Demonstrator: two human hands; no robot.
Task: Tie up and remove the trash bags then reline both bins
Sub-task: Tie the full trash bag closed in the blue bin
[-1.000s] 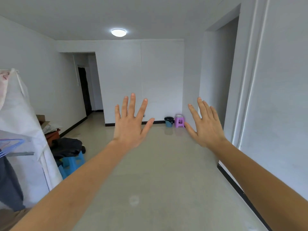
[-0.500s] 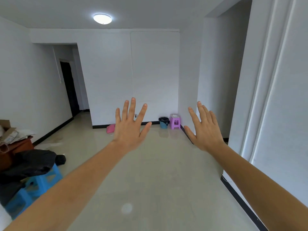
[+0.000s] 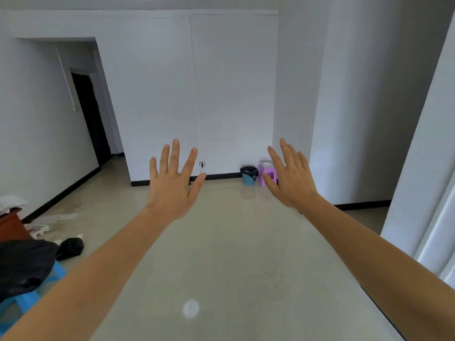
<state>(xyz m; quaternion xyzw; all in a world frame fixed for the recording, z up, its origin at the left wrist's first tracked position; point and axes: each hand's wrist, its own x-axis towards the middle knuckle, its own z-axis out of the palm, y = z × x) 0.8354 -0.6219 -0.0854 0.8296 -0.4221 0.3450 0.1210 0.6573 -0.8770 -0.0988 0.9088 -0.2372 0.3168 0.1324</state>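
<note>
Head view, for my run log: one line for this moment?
left hand open, empty | right hand open, empty | bin lined, by far wall | bag untied

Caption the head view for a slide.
Both empty hands, left hand and right hand, raised open toward a lined blue bin beside a purple stool.

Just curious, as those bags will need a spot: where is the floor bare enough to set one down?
The wide middle floor is bare, from the open hands, left hand and right hand, to the far wall by the blue bin and purple stool. The left side is crowded: black bags, a blue stool, scattered papers.
</note>
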